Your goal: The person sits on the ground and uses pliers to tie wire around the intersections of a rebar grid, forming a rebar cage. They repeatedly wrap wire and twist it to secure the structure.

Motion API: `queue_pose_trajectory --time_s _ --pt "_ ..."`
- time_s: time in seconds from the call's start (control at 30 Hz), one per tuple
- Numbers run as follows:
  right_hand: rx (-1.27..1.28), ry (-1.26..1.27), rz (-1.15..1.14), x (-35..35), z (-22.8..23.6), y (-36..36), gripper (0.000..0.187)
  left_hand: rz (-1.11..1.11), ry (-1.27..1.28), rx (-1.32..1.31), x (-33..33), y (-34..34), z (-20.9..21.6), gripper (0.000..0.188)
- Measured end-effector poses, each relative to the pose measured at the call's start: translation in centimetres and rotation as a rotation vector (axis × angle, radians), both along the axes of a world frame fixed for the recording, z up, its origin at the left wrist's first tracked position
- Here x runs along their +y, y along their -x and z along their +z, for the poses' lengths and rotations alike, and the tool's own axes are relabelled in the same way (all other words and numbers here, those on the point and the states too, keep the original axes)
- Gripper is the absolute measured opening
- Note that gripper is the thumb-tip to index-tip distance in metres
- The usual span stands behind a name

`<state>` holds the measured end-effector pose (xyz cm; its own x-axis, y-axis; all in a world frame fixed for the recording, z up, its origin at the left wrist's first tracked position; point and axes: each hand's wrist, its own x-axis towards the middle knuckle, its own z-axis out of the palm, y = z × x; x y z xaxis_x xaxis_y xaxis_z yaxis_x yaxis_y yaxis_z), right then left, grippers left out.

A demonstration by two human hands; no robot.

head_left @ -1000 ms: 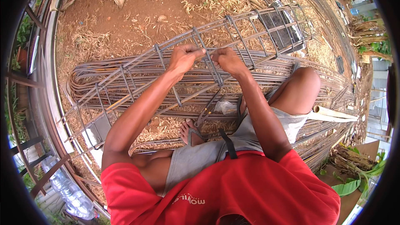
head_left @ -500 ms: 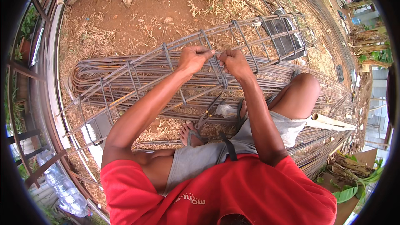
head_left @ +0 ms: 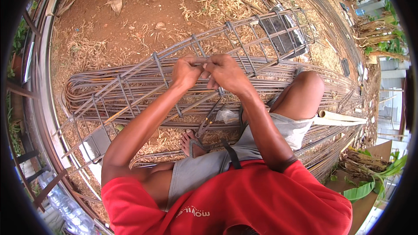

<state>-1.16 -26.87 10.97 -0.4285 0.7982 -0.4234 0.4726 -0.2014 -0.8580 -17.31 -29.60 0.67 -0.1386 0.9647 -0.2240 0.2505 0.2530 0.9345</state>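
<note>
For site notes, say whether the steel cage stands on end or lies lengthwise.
Lengthwise: the steel cage stretches across the view, its long side over the rod bundle.

Bright, even daylight left only soft shadows in the folds of the red shirt (head_left: 244, 191). The left hand (head_left: 185, 73) and right hand (head_left: 226, 73) showed fairly clearly, though detail between their fingertips was hard to read. Toward 3 o'clock the pale wall (head_left: 392, 77) looked washed out; at 8 o'clock plastic bottles (head_left: 69, 206) glinted. Straight edges bowed near the black, bluish-fringed rim
</note>
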Motion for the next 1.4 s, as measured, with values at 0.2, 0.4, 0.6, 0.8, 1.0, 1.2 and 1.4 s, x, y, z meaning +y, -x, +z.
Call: queue_pose_trajectory --time_s 0.2,0.4,0.6,0.8,1.0,1.2,1.4 --pt "-0.323 -0.331 -0.094 2.4 -2.3 0.0 0.039 0.016 -0.022 0.043 -0.2 -0.4 0.1 0.017" --pt "-0.112 -0.103 -0.122 4.6 -6.0 -1.7 0.035 0.005 -0.029 -0.045 0.1 -0.2 -0.7 0.021" --pt "-0.527 -0.633 0.194 3.6 -6.4 -2.1 0.027 0.047 0.107 -0.16 0.9 0.0 -1.7 0.032" --pt "-0.6 -0.797 0.306 3.5 -7.2 -0.1 0.025 0.046 0.119 -0.278 1.5 0.2 0.3 0.034" --pt "-0.548 -0.597 0.251 4.0 -7.3 -0.4 0.026 -0.061 0.276 -0.23 2.1 1.9 1.6 0.043" --pt "0.003 0.111 -0.164 3.5 -7.8 -0.3 0.036 -0.216 0.359 -0.184 4.3 1.5 0.4 0.043" --pt "-0.156 0.149 0.091 2.0 -5.2 -4.1 0.052 -0.244 0.345 -0.171 5.2 1.7 -1.0 0.043"
